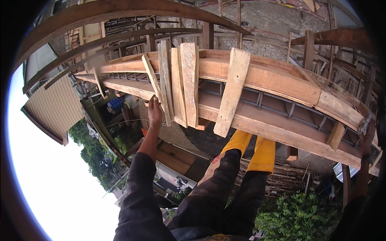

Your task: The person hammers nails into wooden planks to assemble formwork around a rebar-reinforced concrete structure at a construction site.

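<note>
A long wooden beam form (277, 126) crosses in front of me, with a cage of steel bars (261, 98) in its trough. Several short planks lie across it, among them a wide pale plank (233, 90) and a rough plank (189, 84). My left hand (155, 112) is closed at the lower end of a narrow wood strip (151, 78), against the form's near edge. At the form's far right end is my right hand (366, 138), dark and partly lost at the picture's rim. Its fingers are bent around something greyish that I cannot make out.
Yellow boots (262, 154) show below the form's near side. Curved timber rails (120, 16) and posts run beyond it. A blue container (116, 105) is lower left, a corrugated roof (56, 106) further left. Stacked sticks (277, 178) and a leafy bush (297, 217) lie far below.
</note>
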A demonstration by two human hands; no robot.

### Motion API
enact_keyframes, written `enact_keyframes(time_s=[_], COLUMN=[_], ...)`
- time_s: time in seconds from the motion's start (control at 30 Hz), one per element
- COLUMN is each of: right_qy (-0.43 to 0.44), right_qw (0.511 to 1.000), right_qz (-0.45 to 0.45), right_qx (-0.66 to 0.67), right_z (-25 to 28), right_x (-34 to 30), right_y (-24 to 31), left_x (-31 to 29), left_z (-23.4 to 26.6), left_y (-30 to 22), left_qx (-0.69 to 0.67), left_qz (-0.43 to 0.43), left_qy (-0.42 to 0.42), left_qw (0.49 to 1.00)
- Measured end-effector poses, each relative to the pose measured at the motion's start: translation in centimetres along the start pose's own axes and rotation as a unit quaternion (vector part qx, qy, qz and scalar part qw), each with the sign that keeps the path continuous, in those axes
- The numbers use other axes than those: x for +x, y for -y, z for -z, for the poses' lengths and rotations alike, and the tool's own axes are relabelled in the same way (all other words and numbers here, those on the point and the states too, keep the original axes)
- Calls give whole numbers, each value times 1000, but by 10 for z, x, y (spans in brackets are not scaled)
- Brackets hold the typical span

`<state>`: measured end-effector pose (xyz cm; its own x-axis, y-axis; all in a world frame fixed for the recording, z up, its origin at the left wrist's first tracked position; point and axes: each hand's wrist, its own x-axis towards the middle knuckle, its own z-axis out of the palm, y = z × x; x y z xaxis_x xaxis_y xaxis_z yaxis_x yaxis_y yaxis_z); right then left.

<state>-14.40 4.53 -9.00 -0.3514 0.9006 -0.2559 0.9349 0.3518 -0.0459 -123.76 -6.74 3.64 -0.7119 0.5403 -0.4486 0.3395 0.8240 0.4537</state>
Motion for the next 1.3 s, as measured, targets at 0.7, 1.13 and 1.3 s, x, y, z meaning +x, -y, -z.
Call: enact_keyframes(time_s=[0.7, 1.13, 1.3], right_qy=[-2, -43, -29], right_qw=[999, 999, 999], right_qz=[-5, -19, -39], right_qx=[45, 6, 16], right_z=[6, 13, 13], right_x=[1, 6, 16], right_y=[10, 24, 40], left_x=[-157, -228, -231], left_z=[-78, -43, 15], left_y=[-3, -86, -140], left_qx=[-576, -595, -311], left_qz=[417, 158, -88], left_qy=[-79, 23, -173], left_qw=[699, 787, 930])
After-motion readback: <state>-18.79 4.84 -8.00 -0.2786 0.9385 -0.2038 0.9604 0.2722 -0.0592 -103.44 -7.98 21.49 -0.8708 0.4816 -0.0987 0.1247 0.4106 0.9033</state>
